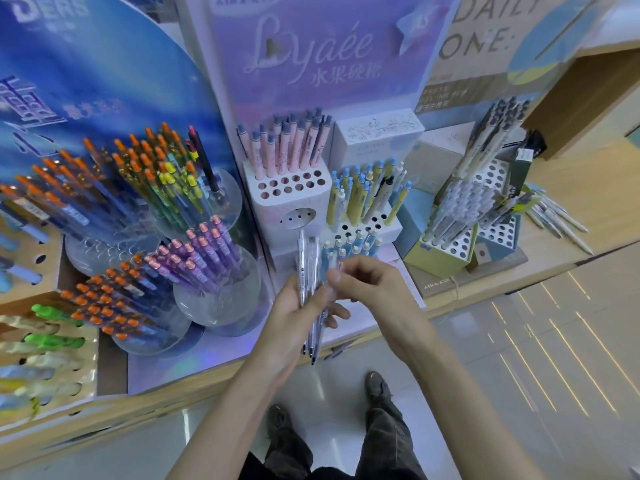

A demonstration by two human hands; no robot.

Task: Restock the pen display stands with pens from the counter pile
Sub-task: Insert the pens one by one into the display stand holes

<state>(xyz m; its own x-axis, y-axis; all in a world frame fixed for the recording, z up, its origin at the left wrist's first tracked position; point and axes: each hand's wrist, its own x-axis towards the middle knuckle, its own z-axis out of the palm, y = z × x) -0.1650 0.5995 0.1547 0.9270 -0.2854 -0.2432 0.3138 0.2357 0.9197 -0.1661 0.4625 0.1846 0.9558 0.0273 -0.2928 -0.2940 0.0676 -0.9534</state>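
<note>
My left hand (294, 317) grips a bundle of clear-barrelled pens (309, 271), tips pointing down past the counter edge. My right hand (367, 289) pinches the top of one pale pen (333, 268) in that bundle. Both hands hover in front of the white stand with pink pens (287, 192), which has several empty holes. Just behind the hands stands the lower white stand with yellow and blue pens (363, 220). A loose pile of pale pens (557, 220) lies on the counter at far right.
Clear round holders of orange-capped and purple pens (194, 261) crowd the left. A grey-blue stand with white pens (467, 216) stands right. Tall display boards (311, 64) rise behind. The wooden counter edge (207, 379) runs below my hands; my shoes are on the floor.
</note>
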